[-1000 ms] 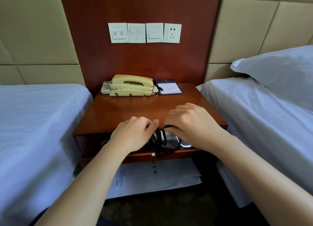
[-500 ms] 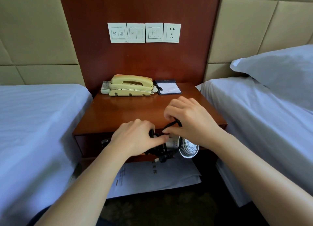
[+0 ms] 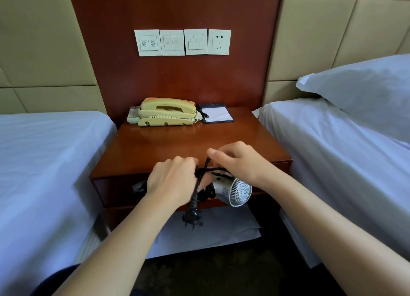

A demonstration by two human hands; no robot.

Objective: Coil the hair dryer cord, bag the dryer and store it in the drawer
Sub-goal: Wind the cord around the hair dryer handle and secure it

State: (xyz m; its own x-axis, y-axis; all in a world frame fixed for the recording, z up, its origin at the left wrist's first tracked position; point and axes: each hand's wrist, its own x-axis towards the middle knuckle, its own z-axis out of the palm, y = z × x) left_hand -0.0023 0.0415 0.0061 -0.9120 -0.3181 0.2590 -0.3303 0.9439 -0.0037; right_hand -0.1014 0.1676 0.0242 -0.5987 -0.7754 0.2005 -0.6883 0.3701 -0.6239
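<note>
A silver hair dryer [image 3: 233, 190] with a round perforated grille hangs in front of the nightstand drawer [image 3: 115, 190]. Its black cord [image 3: 205, 169] is bundled beside it, and the plug [image 3: 192, 213] dangles below. My left hand [image 3: 173, 180] grips the cord bundle. My right hand [image 3: 237, 162] pinches a strand of cord just above the dryer, thumb pointing left. The dryer's handle is hidden behind my hands.
The wooden nightstand [image 3: 177, 144] carries a beige phone [image 3: 167, 111], a remote [image 3: 133, 114] and a notepad [image 3: 216, 114]. Beds with white sheets flank it left [image 3: 44, 162] and right [image 3: 343, 151]. A white bag or sheet [image 3: 221, 231] lies on the lower shelf. Wall switches and a socket [image 3: 218, 42] sit above.
Both hands have lifted the dryer out and up from the drawer front. The grille has come into full view, and the plug now hangs free below my left hand.
</note>
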